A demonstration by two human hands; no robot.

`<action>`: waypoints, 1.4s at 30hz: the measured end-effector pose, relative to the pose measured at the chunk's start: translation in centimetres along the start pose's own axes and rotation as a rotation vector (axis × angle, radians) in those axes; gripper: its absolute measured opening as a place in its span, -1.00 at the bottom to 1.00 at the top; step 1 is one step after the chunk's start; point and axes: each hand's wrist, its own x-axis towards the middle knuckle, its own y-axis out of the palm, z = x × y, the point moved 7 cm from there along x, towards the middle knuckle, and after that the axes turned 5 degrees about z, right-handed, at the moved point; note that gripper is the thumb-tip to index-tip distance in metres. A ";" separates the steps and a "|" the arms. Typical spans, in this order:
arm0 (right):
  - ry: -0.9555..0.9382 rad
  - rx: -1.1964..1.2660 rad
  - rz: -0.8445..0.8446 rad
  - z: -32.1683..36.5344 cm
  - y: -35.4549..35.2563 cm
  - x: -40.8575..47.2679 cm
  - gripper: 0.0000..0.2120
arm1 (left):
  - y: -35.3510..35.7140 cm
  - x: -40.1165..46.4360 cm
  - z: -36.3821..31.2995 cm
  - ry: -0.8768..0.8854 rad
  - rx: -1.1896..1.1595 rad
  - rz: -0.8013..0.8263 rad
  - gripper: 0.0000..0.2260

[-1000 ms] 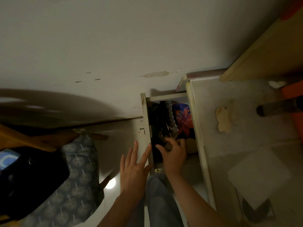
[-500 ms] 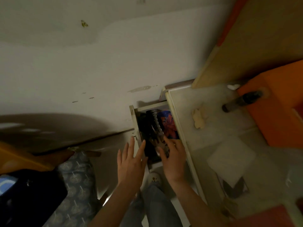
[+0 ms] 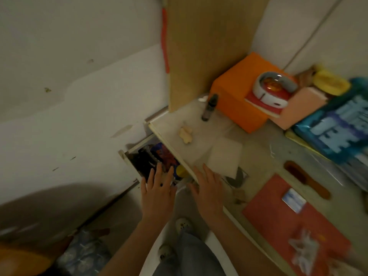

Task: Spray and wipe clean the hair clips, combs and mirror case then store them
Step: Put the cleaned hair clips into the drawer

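A small drawer (image 3: 127,158) stands open under the left end of the desk, with dark combs or clips (image 3: 145,162) and a red-blue item (image 3: 165,156) inside. My left hand (image 3: 157,188) lies flat over the drawer's front, fingers spread, holding nothing. My right hand (image 3: 207,186) rests empty with spread fingers on the desk edge (image 3: 173,150). On the desk lie a white wipe cloth (image 3: 225,156), a brown brush (image 3: 306,182), a pale claw clip (image 3: 302,250) on a red mat (image 3: 278,220), and a dark spray bottle (image 3: 209,106) lying on its side.
An orange box (image 3: 237,96) with a red-white round case (image 3: 270,92) sits at the desk's back. A blue packet (image 3: 338,128) lies to the right. A wooden panel (image 3: 207,46) rises at the back. A wall is on the left; a patterned cushion (image 3: 83,253) is lower left.
The view has swung right and up onto the desk. My right hand has come out of the drawer onto the desk edge; my left hand has moved over the drawer front.
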 end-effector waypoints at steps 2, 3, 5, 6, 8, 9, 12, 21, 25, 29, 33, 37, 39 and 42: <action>0.051 -0.007 -0.034 -1.9 -1.4 -1.9 -0.49 | 0.2 -0.3 -2.0 0.071 0.009 0.026 -0.49; 0.082 -0.006 -0.049 -3.0 -2.0 -2.9 -0.49 | 0.3 -0.4 -3.0 0.097 0.019 0.039 -0.49; 0.150 -0.005 -0.071 -5.3 -3.2 -4.8 -0.50 | 0.5 -0.9 -5.4 0.151 0.055 0.063 -0.50; 0.186 -0.013 -0.079 -6.5 -3.8 -5.7 -0.50 | 0.6 -1.2 -6.7 0.183 0.060 0.072 -0.51; 0.253 -0.046 -0.118 -8.5 -5.5 -7.7 -0.53 | 0.9 -2.0 -9.5 0.251 0.068 0.096 -0.50; 0.279 -0.059 -0.169 -9.5 -6.5 -8.7 -0.56 | 1.2 -2.5 -10.8 0.288 0.082 0.108 -0.50; 0.391 -0.017 -0.278 -13.5 -8.3 -12.0 -0.59 | 2.1 -4.1 -15.0 0.406 0.142 0.121 -0.47; 0.574 0.068 -0.182 -27.2 -9.3 -20.6 -0.48 | 6.8 -8.9 -27.3 0.551 0.168 0.222 -0.51; 0.620 0.097 -0.241 -31.8 -10.6 -23.5 -0.52 | 10.1 -11.0 -31.4 0.552 0.200 0.309 -0.45; 0.642 0.068 -0.122 -35.7 -9.7 -24.9 -0.47 | 12.3 -12.2 -33.9 0.490 0.258 0.346 -0.43; 0.637 0.103 -0.059 -37.9 -9.2 -25.5 -0.41 | 13.6 -12.7 -34.9 0.493 0.287 0.363 -0.41; 0.658 0.115 0.002 -38.7 -8.9 -25.7 -0.38 | 14.7 -12.6 -35.3 0.505 0.313 0.398 -0.39; 0.664 0.122 0.014 -39.0 -8.6 -25.6 -0.37 | 15.2 -12.5 -35.3 0.512 0.291 0.410 -0.42; 0.693 0.168 0.034 -39.2 -7.9 -25.5 -0.32 | 15.5 -12.4 -35.6 0.542 0.233 0.430 -0.42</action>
